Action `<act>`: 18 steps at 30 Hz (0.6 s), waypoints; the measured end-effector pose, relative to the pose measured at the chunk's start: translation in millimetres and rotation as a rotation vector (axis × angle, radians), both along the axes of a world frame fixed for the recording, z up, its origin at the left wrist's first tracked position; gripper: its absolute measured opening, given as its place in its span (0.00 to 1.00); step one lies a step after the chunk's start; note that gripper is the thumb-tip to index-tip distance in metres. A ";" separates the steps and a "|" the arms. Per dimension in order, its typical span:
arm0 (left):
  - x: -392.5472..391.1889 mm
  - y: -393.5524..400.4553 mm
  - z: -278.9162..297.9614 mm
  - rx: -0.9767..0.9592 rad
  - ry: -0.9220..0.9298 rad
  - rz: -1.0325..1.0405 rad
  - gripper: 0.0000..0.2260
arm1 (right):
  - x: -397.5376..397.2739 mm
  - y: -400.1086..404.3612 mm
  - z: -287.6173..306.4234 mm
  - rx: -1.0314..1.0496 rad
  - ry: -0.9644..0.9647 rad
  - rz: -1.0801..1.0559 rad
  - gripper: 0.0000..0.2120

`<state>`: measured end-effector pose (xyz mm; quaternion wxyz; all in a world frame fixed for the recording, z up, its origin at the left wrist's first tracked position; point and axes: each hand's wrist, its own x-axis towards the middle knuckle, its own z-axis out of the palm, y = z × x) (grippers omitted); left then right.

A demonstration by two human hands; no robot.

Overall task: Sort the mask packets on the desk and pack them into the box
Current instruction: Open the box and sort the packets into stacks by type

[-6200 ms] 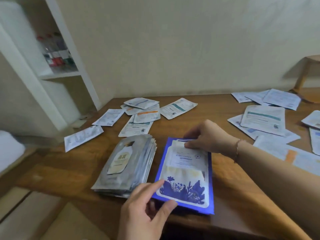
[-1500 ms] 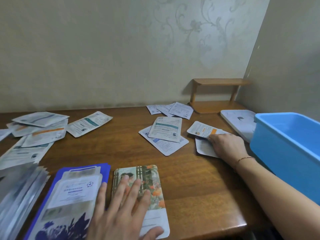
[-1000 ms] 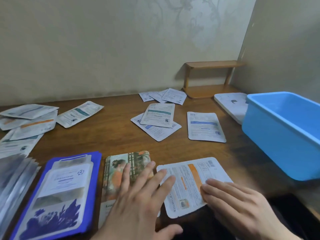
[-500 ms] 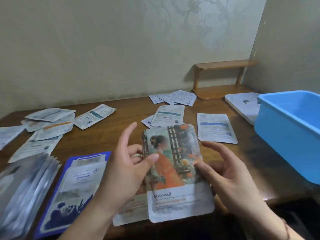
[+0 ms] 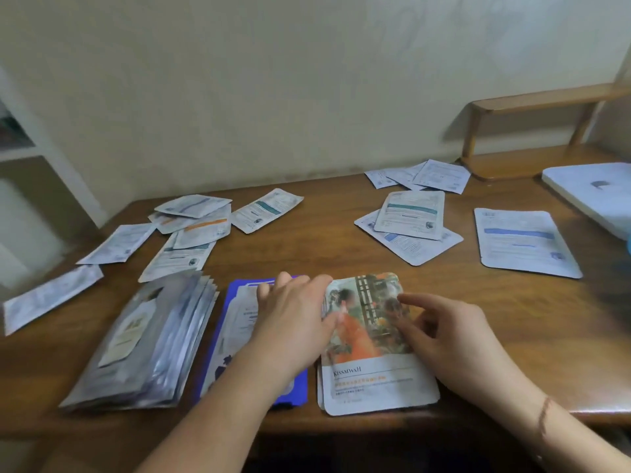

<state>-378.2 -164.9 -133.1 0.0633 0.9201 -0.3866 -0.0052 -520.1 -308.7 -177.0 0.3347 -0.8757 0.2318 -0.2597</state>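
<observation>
A mask packet with an orange-dressed figure (image 5: 372, 339) lies face up on a small pile at the desk's front edge. My left hand (image 5: 293, 322) rests flat, its fingers spread over the blue packet pile (image 5: 235, 322) and its thumb against the picture packet's left edge. My right hand (image 5: 444, 332) touches the picture packet's right side with its fingertips, gripping nothing. A thick stack of silver packets (image 5: 146, 339) sits further left. Loose white packets lie scattered at the back left (image 5: 191, 227) and centre right (image 5: 409, 223). Only a blue sliver of the box (image 5: 629, 247) shows.
One white packet (image 5: 522, 240) lies alone at the right, with more (image 5: 420, 175) by the wall. A flat white lid-like object (image 5: 594, 196) and a wooden riser shelf (image 5: 532, 131) fill the back right corner. A white bookcase (image 5: 41, 165) stands left of the desk (image 5: 341, 254).
The picture packet that both hands held up now lies on its pile on the desk, and both hands have let it go. The view has swung left, leaving almost none of the blue box visible.
</observation>
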 end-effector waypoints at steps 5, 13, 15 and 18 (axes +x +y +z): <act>-11.5 27.5 10.1 -0.220 -0.158 -0.144 0.23 | -1.7 12.8 -1.3 -0.194 0.113 -0.039 0.09; -0.2 193.4 -4.4 -0.775 -0.439 0.018 0.35 | 34.7 49.1 57.1 -0.415 -0.034 0.154 0.13; 11.3 225.2 -15.8 -0.700 -0.291 0.247 0.45 | 75.0 72.3 84.0 -0.228 0.014 0.384 0.18; 30.0 251.4 -30.3 -0.586 -0.054 0.423 0.51 | 153.2 104.1 101.4 -0.014 0.082 0.537 0.30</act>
